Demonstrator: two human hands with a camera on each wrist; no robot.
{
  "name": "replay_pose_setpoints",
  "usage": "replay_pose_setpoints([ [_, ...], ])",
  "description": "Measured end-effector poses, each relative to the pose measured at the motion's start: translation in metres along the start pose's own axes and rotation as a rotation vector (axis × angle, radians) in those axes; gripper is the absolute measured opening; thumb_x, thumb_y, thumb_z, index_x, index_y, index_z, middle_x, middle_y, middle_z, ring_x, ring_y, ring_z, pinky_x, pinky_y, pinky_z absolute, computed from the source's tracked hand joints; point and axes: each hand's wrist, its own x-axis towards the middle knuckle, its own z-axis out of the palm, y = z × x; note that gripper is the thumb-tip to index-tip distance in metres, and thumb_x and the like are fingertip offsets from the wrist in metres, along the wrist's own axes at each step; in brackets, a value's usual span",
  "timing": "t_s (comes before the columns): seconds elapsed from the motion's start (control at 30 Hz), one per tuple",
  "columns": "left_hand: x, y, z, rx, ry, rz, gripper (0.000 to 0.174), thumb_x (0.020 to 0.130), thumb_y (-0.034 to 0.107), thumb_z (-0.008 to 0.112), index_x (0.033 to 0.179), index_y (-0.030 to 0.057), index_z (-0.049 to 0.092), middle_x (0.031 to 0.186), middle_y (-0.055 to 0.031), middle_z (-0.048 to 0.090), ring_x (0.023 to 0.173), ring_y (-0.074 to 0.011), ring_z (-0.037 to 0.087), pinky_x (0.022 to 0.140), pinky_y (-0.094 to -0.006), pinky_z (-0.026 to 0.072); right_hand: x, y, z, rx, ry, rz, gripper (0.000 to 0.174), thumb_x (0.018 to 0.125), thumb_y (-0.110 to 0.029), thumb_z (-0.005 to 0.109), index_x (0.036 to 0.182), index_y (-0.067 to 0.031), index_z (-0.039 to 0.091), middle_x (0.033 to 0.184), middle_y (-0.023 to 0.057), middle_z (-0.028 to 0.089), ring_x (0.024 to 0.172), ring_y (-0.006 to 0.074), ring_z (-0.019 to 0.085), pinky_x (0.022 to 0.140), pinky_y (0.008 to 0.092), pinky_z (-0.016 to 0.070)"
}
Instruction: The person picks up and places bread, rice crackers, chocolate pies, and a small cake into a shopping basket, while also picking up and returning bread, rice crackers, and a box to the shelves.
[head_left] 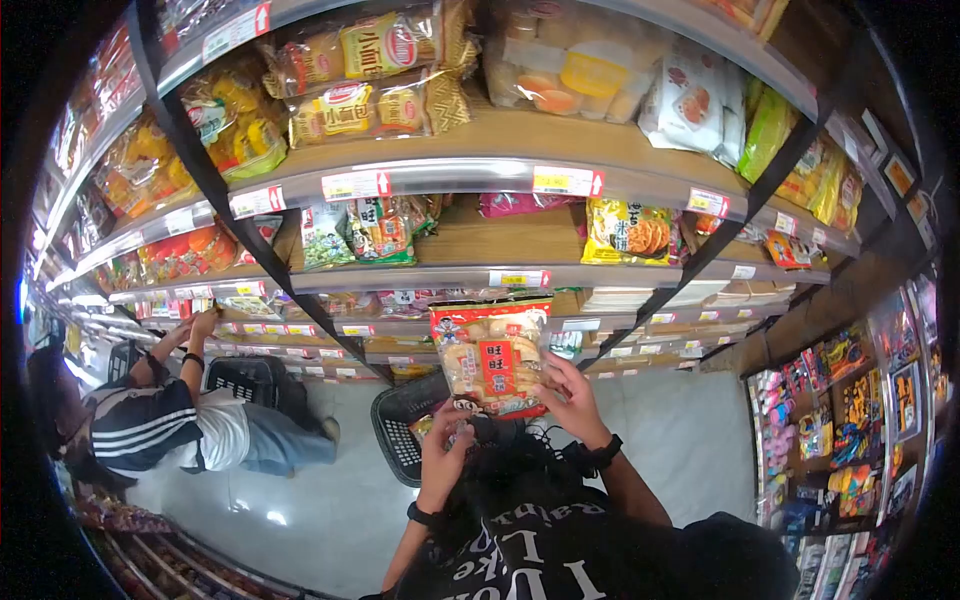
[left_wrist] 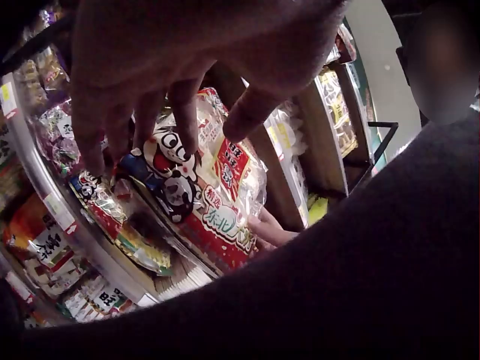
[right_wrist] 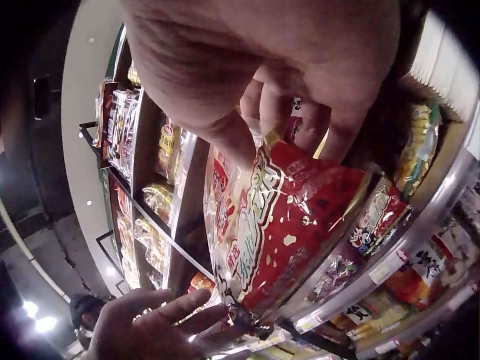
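A red and clear plastic bag of rice crackers [head_left: 490, 360] is held up in front of the shelves, its printed front facing the person. My right hand [head_left: 570, 405] grips the bag's lower right edge, thumb on the front and fingers behind. At the lower left corner is my left hand [head_left: 445, 455], fingers fairly straight and right at the bag's bottom edge. The left wrist view shows the left fingers [left_wrist: 187, 112] spread before the bag's cartoon print. In the right wrist view, the right hand [right_wrist: 277, 82] pinches the red end, and the left hand [right_wrist: 157, 322] is near the other corner.
Shelves [head_left: 440, 275] of packaged snacks rise ahead, with a yellow cracker bag [head_left: 628, 232] on one level. A black shopping basket [head_left: 400, 440] stands below my hands. To the left another person [head_left: 180, 420] reaches toward the shelf. Hanging goods [head_left: 850, 400] line the right.
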Motion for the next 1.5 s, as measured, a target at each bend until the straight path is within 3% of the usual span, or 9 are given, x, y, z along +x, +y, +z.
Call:
replay_pose_setpoints([
  [0.17,0.000,-0.005,0.004,0.030,-0.005,-0.005,0.024,0.092,0.003,0.060,0.116,0.0015,0.062,0.149,-0.0184,0.043,0.127,-0.0228,0.052,0.102,-0.0341,0.0433,-0.009,0.001,-0.014,-0.031,-0.039,0.050,0.061,0.094,-0.009,0.066,0.147,-0.0019,0.038,0.144,0.0132,0.051,0.119,0.0165,0.057,0.099,0.0313,0.0470],
  [0.4,-0.003,0.007,0.012,0.031,-0.018,-0.001,0.022,0.092,0.000,0.059,0.113,0.0021,0.063,0.144,-0.0167,0.047,0.112,-0.0196,0.060,0.093,-0.0314,0.0489,-0.014,0.004,-0.021,0.022,-0.001,0.035,0.061,0.095,-0.009,0.065,0.149,-0.0033,0.036,0.143,0.0140,0.051,0.125,0.0183,0.053,0.100,0.0321,0.0463],
  [0.43,-0.004,0.008,0.012,0.012,-0.022,-0.031,0.021,0.092,0.000,0.059,0.112,0.0022,0.063,0.143,-0.0164,0.048,0.108,-0.0186,0.062,0.091,-0.0301,0.0497,-0.014,0.003,-0.021,0.077,0.013,0.042,0.060,0.095,-0.005,0.062,0.149,-0.0026,0.035,0.134,0.0112,0.055,0.117,0.0144,0.054,0.096,0.0292,0.0458],
  [0.47,0.001,-0.011,0.002,0.076,-0.034,0.111,0.019,0.092,0.001,0.060,0.111,0.0009,0.063,0.131,-0.0134,0.059,0.096,-0.0136,0.064,0.084,-0.0256,0.0504,-0.014,0.003,-0.020,0.133,0.029,0.048,0.060,0.095,-0.001,0.060,0.149,-0.0020,0.034,0.124,0.0084,0.060,0.109,0.0105,0.056,0.092,0.0263,0.0453],
  [0.53,0.001,-0.005,-0.006,0.058,0.015,0.031,0.019,0.092,0.000,0.060,0.110,0.0000,0.062,0.120,-0.0109,0.064,0.094,-0.0121,0.064,0.082,-0.0241,0.0503,-0.016,0.007,-0.023,0.121,0.042,0.035,0.060,0.096,0.005,0.055,0.150,-0.0028,0.032,0.107,0.0040,0.064,0.100,0.0066,0.057,0.087,0.0237,0.0448],
  [0.6,0.001,0.002,-0.005,0.024,0.052,0.056,0.019,0.090,-0.003,0.061,0.109,-0.0014,0.062,0.103,-0.0060,0.070,0.090,-0.0096,0.064,0.080,-0.0232,0.0499,-0.019,0.009,-0.027,0.146,-0.007,0.055,0.059,0.096,-0.002,0.059,0.149,-0.0042,0.035,0.118,0.0084,0.063,0.104,0.0100,0.058,0.089,0.0253,0.0466],
  [1.2,-0.003,-0.013,0.004,-0.193,-0.035,-0.106,0.018,0.093,0.004,0.064,0.110,0.0025,0.059,0.099,-0.0003,0.067,0.088,-0.0052,0.059,0.077,-0.0200,0.0439,-0.043,-0.003,-0.024,0.333,-0.033,0.195,0.055,0.097,0.000,0.057,0.148,-0.0063,0.037,0.118,0.0106,0.066,0.109,0.0127,0.061,0.094,0.0265,0.0482],
  [1.37,-0.010,0.000,0.015,-0.270,0.014,-0.118,0.014,0.092,0.001,0.063,0.106,0.0020,0.062,0.094,0.0005,0.068,0.083,-0.0049,0.060,0.073,-0.0201,0.0442,-0.022,-0.007,-0.057,0.225,-0.052,0.159,0.053,0.096,-0.007,0.063,0.144,-0.0064,0.041,0.120,0.0103,0.064,0.111,0.0139,0.059,0.095,0.0281,0.0493],
  [1.5,-0.021,0.000,0.015,-0.268,0.119,-0.081,0.014,0.092,0.002,0.062,0.107,0.0001,0.062,0.097,-0.0038,0.070,0.085,-0.0071,0.063,0.076,-0.0217,0.0469,0.038,0.007,-0.138,-0.028,0.240,-0.047,0.043,0.092,-0.008,0.067,0.132,-0.0049,0.052,0.119,0.0071,0.063,0.110,0.0133,0.059,0.092,0.0273,0.0484],
])
